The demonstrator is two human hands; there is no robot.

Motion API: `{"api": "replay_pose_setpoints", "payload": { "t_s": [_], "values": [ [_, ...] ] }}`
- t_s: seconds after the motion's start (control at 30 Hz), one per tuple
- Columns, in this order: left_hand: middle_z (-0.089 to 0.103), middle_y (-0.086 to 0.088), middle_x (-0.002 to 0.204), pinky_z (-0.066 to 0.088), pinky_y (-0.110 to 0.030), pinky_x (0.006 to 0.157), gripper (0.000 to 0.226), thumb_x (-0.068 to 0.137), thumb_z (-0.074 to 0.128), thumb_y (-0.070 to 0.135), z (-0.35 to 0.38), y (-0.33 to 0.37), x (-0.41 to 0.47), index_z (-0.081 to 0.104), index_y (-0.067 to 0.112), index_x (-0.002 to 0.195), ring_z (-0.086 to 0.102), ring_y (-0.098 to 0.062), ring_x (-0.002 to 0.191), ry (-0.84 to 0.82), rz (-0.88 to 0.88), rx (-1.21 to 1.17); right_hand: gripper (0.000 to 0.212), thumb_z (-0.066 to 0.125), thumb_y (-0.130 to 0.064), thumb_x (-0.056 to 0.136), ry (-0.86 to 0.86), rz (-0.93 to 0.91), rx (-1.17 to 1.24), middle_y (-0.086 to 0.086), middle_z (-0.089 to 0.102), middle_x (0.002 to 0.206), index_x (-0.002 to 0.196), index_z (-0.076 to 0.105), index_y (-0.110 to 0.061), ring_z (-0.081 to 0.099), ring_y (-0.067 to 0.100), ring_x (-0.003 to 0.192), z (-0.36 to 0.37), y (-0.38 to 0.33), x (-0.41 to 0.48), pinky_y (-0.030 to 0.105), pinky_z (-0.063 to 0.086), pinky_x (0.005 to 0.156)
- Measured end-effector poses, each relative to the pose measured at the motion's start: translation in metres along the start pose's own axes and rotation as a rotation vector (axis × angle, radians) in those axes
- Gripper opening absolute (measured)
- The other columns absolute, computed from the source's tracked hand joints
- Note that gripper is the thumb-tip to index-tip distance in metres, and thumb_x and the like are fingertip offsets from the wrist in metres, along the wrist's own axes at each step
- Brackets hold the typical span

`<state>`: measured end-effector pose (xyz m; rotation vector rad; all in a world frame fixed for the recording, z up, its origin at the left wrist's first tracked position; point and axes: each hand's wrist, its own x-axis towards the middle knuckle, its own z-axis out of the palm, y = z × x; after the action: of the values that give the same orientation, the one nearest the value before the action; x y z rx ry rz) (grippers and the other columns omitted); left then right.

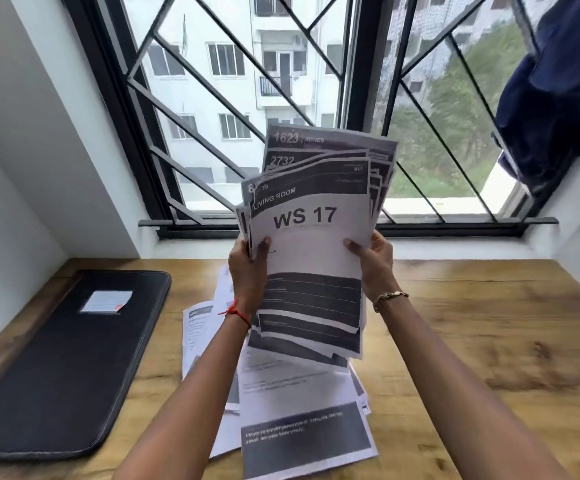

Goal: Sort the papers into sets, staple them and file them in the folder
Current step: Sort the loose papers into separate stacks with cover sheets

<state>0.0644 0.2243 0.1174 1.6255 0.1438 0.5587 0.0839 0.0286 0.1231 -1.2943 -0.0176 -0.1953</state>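
Sheets (302,427) strew the desk (489,341) by its near edge; left hand (247,268) and right hand (375,261) pinch the fanned stack (312,237): square it first.

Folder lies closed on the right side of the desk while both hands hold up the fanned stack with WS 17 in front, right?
Not quite: the head view shows the black folder lying closed on the left side of the desk, not the right. The rest stands: the left hand and right hand hold up the fanned stack, WS 17 in front.

folder (63,368) cropped left, table papers (292,386) blurred
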Motion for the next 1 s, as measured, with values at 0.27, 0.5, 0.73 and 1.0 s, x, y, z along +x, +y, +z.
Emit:
{"api": "replay_pose_setpoints", "payload": {
  "t_s": [0.27,0.5,0.73,1.0],
  "values": [
    [0.064,-0.009,0.102,0.057,-0.047,0.078,0.026,0.088,0.062,0.016,-0.003,-0.002,-0.009,0.054,0.004,0.11,0.064,-0.028,0.093,0.001,0.101,-0.01,0.05,0.074,-0.026,0.053,-0.115,-0.085,0.066,0.008,0.065,0.099,0.1,0.06,-0.015,0.064,0.018,0.089,0.001,-0.01,-0.01,0.027,0.056,0.072],
    [0.062,-0.01,0.111,0.056,-0.047,0.08,0.061,0.07,0.076,0.028,-0.015,-0.021,-0.022,0.048,0.006,0.12,0.061,-0.025,0.104,-0.08,-0.005,-0.058,0.03,0.079,-0.006,0.066,-0.057,-0.037,-0.234,0.009,0.065,0.09,0.089,0.061,-0.015,0.062,0.016,0.081,-0.009,0.014,-0.024,0.024,0.058,0.064],
    [0.068,0.0,0.107,0.051,-0.053,0.088,0.029,0.082,0.069,0.013,-0.013,-0.027,-0.026,0.065,0.032,0.103,0.063,-0.019,0.103,-0.136,0.022,-0.058,0.031,0.071,0.003,0.074,-0.028,-0.048,-0.26,0.001,0.064,0.086,0.086,0.059,-0.023,0.061,0.008,0.08,-0.013,0.024,-0.033,0.025,0.056,0.065],
    [0.066,-0.009,0.094,0.055,-0.046,0.069,0.018,0.086,0.066,0.016,0.012,0.002,-0.006,0.059,0.01,0.102,0.06,-0.027,0.082,0.031,0.149,0.095,0.011,0.068,-0.005,0.081,0.125,-0.239,-0.355,0.007,0.062,0.077,0.081,0.06,-0.012,0.057,0.019,0.069,0.008,0.01,-0.022,0.035,0.055,0.057]
  ]
}}
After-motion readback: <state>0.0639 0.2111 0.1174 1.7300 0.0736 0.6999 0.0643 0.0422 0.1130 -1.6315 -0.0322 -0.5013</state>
